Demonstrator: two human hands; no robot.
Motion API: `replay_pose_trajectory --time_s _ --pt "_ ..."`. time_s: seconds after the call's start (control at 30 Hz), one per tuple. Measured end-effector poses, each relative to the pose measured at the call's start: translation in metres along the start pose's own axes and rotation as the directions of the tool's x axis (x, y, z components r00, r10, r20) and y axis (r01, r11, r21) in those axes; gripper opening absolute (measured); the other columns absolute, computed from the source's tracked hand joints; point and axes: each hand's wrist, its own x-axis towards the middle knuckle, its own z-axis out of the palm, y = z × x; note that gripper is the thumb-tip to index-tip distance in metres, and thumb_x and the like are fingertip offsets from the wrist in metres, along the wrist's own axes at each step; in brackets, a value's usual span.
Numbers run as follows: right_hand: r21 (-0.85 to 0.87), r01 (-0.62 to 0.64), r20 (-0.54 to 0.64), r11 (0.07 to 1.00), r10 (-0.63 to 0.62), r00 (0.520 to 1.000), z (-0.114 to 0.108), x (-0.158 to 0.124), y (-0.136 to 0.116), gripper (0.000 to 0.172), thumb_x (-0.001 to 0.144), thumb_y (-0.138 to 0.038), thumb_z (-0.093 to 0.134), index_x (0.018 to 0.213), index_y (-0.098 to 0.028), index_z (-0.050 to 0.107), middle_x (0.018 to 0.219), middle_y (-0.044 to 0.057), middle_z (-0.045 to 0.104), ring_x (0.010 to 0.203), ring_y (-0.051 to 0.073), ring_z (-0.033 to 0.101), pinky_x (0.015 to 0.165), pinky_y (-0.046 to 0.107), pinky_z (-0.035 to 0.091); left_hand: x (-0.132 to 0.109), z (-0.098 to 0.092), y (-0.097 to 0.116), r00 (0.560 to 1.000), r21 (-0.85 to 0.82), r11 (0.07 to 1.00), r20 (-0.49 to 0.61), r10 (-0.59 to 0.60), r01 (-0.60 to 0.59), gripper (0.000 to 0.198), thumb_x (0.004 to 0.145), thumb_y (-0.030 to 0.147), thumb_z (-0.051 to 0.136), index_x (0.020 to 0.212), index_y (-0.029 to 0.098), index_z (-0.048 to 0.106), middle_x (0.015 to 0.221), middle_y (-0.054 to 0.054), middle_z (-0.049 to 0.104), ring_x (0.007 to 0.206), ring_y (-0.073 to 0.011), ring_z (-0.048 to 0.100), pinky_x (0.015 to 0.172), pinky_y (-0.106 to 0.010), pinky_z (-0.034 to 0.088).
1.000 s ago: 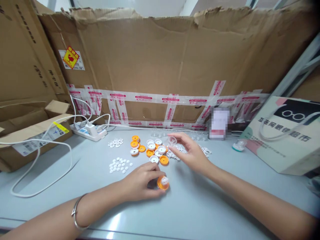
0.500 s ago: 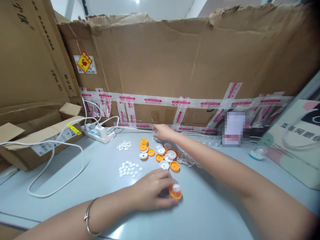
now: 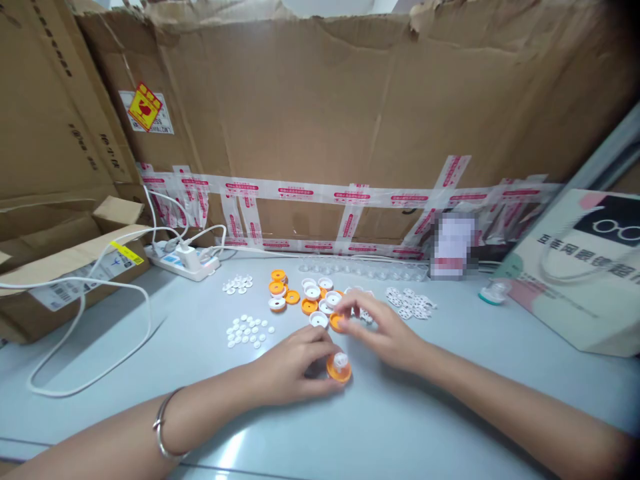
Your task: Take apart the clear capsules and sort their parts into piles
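Observation:
My left hand (image 3: 295,365) rests low on the table, its thumb and fingers closed round an orange round cap (image 3: 339,375). A clear and whitish small part (image 3: 341,361) stands upright in the middle of that cap. My right hand (image 3: 383,327) is curved over the right side of the pile, with thumb and forefinger apart. Its fingertips are at another orange cap (image 3: 337,323); whether they touch it I cannot tell. White round caps (image 3: 319,321) lie mixed with orange ones beside it. White perforated discs (image 3: 410,303) are spread right of this hand, some partly hidden behind it.
Small white discs (image 3: 247,331) and white pegged pieces (image 3: 238,285) lie at left. Clear plastic pieces (image 3: 370,269) form a row behind. Around the table stand a power strip (image 3: 187,263), an open carton (image 3: 65,280), a teal-based clear part (image 3: 494,293) and a printed bag (image 3: 580,280).
My right hand has come back from the clear pieces at the rear to the near right of the pile. My left hand still holds the orange cap. The view has shifted slightly.

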Motion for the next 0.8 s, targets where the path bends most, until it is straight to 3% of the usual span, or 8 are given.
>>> replay_pose_trajectory --time_s 0.07,0.17,0.4,0.6,0.8 --pt "-0.001 0.01 0.089 1.0 -0.01 0.996 0.005 -0.027 -0.004 0.021 0.08 -0.033 0.056 0.096 -0.02 0.053 0.088 0.003 0.056 0.079 0.013 0.05 0.072 0.026 0.042 0.001 0.002 0.0 1.0 -0.015 1.0 -0.001 -0.001 0.001 0.029 0.081 0.039 0.052 0.103 0.02 0.058 0.093 -0.005 0.053 0.085 -0.0156 0.049 0.077 -0.026 0.041" --pt "-0.021 0.028 0.145 0.999 -0.025 0.989 0.015 -0.042 -0.003 0.02 0.08 -0.033 0.057 0.096 -0.02 0.053 0.085 0.003 0.054 0.077 0.013 0.048 0.069 0.026 0.041 0.002 0.004 0.001 1.0 -0.023 1.0 -0.006 -0.007 0.007 0.029 0.082 0.038 0.051 0.104 0.021 0.058 0.092 -0.005 0.052 0.085 -0.0154 0.048 0.077 -0.026 0.04" --pt "-0.041 0.162 0.112 0.986 -0.157 0.981 0.027 -0.043 -0.003 0.011 0.086 -0.024 0.045 0.093 -0.018 0.051 0.084 0.005 0.055 0.078 0.015 0.049 0.072 0.028 0.041 0.0 0.009 0.004 1.0 0.0 1.0 -0.025 0.014 -0.014 0.026 0.081 0.036 0.054 0.098 0.018 0.06 0.091 -0.005 0.052 0.086 -0.015 0.048 0.078 -0.026 0.04" --pt "0.047 0.068 0.063 0.997 -0.071 0.995 0.028 -0.048 -0.004 0.016 0.08 -0.023 0.054 0.096 -0.019 0.052 0.083 0.002 0.055 0.073 0.012 0.051 0.067 0.025 0.043 -0.003 0.009 0.008 0.999 0.011 0.999 -0.026 0.039 -0.038 0.026 0.083 0.032 0.05 0.104 0.019 0.057 0.092 -0.005 0.052 0.086 -0.0151 0.048 0.078 -0.026 0.04" --pt "0.027 0.108 0.0 0.994 -0.108 0.994 0.031 -0.047 -0.003 0.012 0.081 -0.023 0.052 0.092 -0.019 0.055 0.08 0.002 0.056 0.071 0.012 0.052 0.066 0.025 0.043 -0.001 0.013 0.004 0.999 0.02 1.0 -0.047 0.01 -0.009 0.028 0.079 0.037 0.055 0.098 0.017 0.059 0.085 -0.003 0.051 0.078 -0.0136 0.048 0.07 -0.024 0.04"
